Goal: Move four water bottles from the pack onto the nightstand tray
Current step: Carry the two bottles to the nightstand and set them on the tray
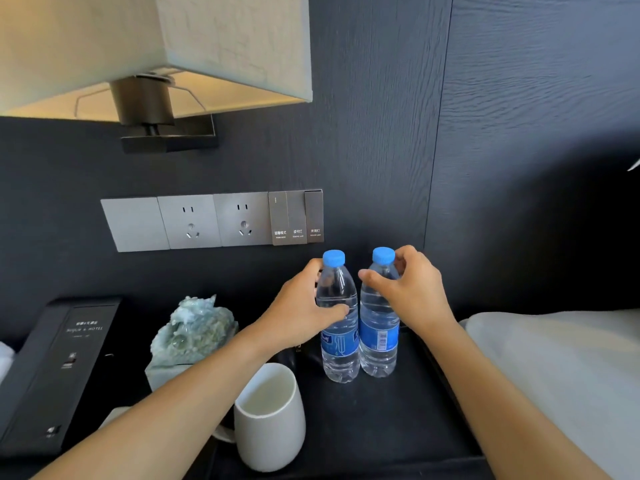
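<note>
Two clear water bottles with blue caps and blue labels stand upright side by side on the black nightstand tray (381,417). My left hand (301,306) wraps around the upper body of the left bottle (339,348). My right hand (412,289) holds the right bottle (379,341) around its shoulder, just below the cap. The two bottles touch or nearly touch. No bottle pack is in view.
A white mug (270,417) stands at the front left of the tray. Behind it sits a green stone ornament (194,330). A black box (59,368) lies at far left. A wall lamp (152,53), sockets and switches (214,220) are above. White bedding (561,368) lies right.
</note>
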`<state>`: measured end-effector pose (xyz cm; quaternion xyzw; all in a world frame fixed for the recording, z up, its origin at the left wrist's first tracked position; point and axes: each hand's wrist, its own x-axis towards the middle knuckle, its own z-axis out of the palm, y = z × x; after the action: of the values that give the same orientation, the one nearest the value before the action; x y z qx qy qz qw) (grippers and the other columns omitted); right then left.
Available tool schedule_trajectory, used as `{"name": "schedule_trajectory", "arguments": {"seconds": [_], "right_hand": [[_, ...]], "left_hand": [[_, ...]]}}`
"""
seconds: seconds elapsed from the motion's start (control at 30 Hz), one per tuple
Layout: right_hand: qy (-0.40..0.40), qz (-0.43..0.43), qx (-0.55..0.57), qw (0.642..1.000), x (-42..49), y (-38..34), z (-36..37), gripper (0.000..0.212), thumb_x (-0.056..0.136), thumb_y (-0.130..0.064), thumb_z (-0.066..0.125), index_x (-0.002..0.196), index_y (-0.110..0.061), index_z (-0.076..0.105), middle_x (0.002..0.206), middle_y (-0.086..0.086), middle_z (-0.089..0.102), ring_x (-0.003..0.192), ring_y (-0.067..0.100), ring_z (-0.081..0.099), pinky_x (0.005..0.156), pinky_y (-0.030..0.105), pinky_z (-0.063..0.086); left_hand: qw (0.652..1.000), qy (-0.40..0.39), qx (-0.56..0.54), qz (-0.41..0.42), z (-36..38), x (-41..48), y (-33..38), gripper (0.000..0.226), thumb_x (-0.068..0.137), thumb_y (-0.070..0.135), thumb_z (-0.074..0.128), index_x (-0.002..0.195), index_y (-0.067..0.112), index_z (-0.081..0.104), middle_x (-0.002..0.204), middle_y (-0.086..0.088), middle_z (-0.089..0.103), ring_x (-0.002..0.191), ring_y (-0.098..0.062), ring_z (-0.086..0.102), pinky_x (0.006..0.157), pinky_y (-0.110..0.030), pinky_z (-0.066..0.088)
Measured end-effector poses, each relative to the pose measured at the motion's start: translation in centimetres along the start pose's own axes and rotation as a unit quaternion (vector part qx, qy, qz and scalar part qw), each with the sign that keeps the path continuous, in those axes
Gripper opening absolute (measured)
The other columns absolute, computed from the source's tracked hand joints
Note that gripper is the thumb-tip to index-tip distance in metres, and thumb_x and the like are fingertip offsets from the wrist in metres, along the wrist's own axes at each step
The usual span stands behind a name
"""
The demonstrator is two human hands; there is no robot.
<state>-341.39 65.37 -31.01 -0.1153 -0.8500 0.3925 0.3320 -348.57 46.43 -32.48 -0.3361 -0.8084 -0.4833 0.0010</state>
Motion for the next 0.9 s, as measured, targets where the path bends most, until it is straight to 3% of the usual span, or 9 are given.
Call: {"name": "schedule_trajectory", "arguments": {"seconds": [0.1, 0.23, 0.3, 0.4, 0.5, 0.63, 0.73, 0.83, 0.9], "right_hand": [[-0.038, 0.007, 0.022, 0.999, 0.2, -0.1, -0.9, 0.036, 0.083, -0.038, 0.082, 0.108, -0.022, 0.061, 0.090, -0.014, 0.063, 0.078, 0.002, 0.060, 0.061, 0.014, 0.043], [-0.126, 0.034, 0.129, 0.983, 0.5, 0.2, -2.4, 0.037, 0.090, -0.015, 0.075, 0.124, -0.021, 0.064, 0.110, -0.005, 0.074, 0.101, 0.010, 0.070, 0.088, 0.031, 0.058], [-0.160, 0.039, 0.157, 0.974, 0.3, 0.2, -2.6, 0.035, 0.094, -0.011, 0.068, 0.125, -0.026, 0.062, 0.113, -0.006, 0.074, 0.103, 0.009, 0.070, 0.087, 0.029, 0.058], [-0.117, 0.019, 0.097, 0.988, -0.2, -0.1, -1.9, 0.032, 0.092, -0.026, 0.071, 0.122, -0.028, 0.058, 0.109, -0.004, 0.068, 0.101, 0.013, 0.067, 0.085, 0.031, 0.057], [-0.065, 0.021, -0.007, 0.998, -0.7, -0.2, -0.8, 0.048, 0.083, -0.043, 0.079, 0.119, -0.017, 0.061, 0.115, 0.008, 0.061, 0.102, 0.022, 0.064, 0.087, 0.039, 0.058], [-0.041, 0.015, -0.013, 0.999, -0.9, 0.0, -0.6, 0.045, 0.083, -0.032, 0.082, 0.119, -0.014, 0.061, 0.111, 0.005, 0.063, 0.098, 0.020, 0.065, 0.076, 0.027, 0.055], [-0.065, 0.030, 0.052, 0.996, -0.8, 0.5, -1.2, 0.048, 0.085, -0.020, 0.081, 0.127, -0.017, 0.059, 0.110, -0.003, 0.067, 0.101, 0.018, 0.067, 0.071, 0.020, 0.051], [-0.091, 0.044, 0.111, 0.989, -0.9, 0.9, -1.8, 0.056, 0.087, -0.013, 0.077, 0.137, -0.018, 0.054, 0.120, -0.002, 0.067, 0.110, 0.018, 0.066, 0.079, 0.025, 0.054], [-0.088, 0.035, 0.100, 0.990, -1.2, 1.0, -1.6, 0.055, 0.088, -0.019, 0.076, 0.138, -0.020, 0.054, 0.119, -0.002, 0.067, 0.110, 0.018, 0.066, 0.079, 0.024, 0.054]], "left_hand": [[1.000, 0.018, -0.001, 0.004, 0.2, 0.0, -0.2, 0.058, 0.079, 0.024, 0.084, 0.122, 0.043, 0.050, 0.106, 0.022, 0.069, 0.098, 0.015, 0.063, 0.069, -0.015, 0.056], [1.000, 0.002, 0.003, 0.013, 0.5, 0.2, 0.3, 0.060, 0.076, 0.027, 0.084, 0.125, 0.040, 0.051, 0.103, 0.025, 0.069, 0.096, 0.015, 0.063, 0.069, -0.014, 0.057], [1.000, 0.001, 0.011, 0.014, 0.6, 0.1, 0.4, 0.062, 0.076, 0.029, 0.084, 0.127, 0.039, 0.050, 0.106, 0.023, 0.068, 0.097, 0.010, 0.066, 0.074, -0.018, 0.058], [0.999, 0.021, 0.019, 0.015, 0.7, 0.0, 0.3, 0.061, 0.076, 0.030, 0.086, 0.124, 0.040, 0.050, 0.108, 0.019, 0.069, 0.097, 0.002, 0.068, 0.078, -0.026, 0.060], [0.998, 0.038, 0.034, 0.025, 0.7, -0.1, 0.4, 0.062, 0.073, 0.035, 0.088, 0.121, 0.044, 0.049, 0.107, 0.020, 0.068, 0.096, -0.001, 0.068, 0.077, -0.024, 0.060], [0.997, 0.051, 0.041, 0.030, 1.4, 0.1, 0.4, 0.068, 0.071, 0.038, 0.089, 0.125, 0.037, 0.048, 0.118, 0.011, 0.065, 0.104, -0.009, 0.067, 0.084, -0.034, 0.061], [0.998, 0.046, 0.045, 0.025, 1.8, 0.2, 0.4, 0.072, 0.073, 0.040, 0.087, 0.130, 0.035, 0.043, 0.126, 0.005, 0.061, 0.111, -0.013, 0.064, 0.091, -0.039, 0.059], [0.999, 0.034, 0.038, 0.017, 1.6, 0.2, 0.5, 0.072, 0.074, 0.042, 0.086, 0.131, 0.034, 0.043, 0.125, 0.005, 0.060, 0.111, -0.012, 0.064, 0.090, -0.036, 0.058], [1.000, 0.018, 0.015, 0.004, 1.2, 0.3, 0.6, 0.071, 0.078, 0.034, 0.083, 0.137, 0.034, 0.042, 0.125, 0.008, 0.059, 0.108, -0.008, 0.064, 0.086, -0.029, 0.058]]}}
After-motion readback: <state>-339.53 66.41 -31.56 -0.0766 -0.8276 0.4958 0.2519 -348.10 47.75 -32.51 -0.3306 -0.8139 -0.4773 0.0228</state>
